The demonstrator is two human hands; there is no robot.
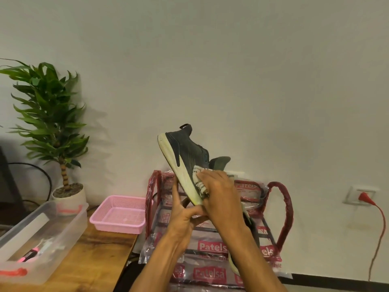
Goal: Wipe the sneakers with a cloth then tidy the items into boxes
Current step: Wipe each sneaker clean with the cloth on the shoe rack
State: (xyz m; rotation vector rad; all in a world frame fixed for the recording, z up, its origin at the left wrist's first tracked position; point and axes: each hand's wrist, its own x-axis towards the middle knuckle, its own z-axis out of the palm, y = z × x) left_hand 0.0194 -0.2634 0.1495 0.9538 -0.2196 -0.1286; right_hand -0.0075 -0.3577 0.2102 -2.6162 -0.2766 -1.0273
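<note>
At eight o'clock in view the box [42,234], and the basket [120,216] at its two o'clock, held no sneaker, so tidying looked unstarted. At centre the left hand [185,213] gripped the toe of the raised sneaker [185,157], heel toward twelve o'clock. The right hand [219,192], fingers curled round the cloth [200,182], pressed it on the sneaker's side: wiping seemed underway.

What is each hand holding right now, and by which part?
The left hand grips the sneaker at its toe end. The right hand holds the bunched cloth against the sneaker's side.
</note>
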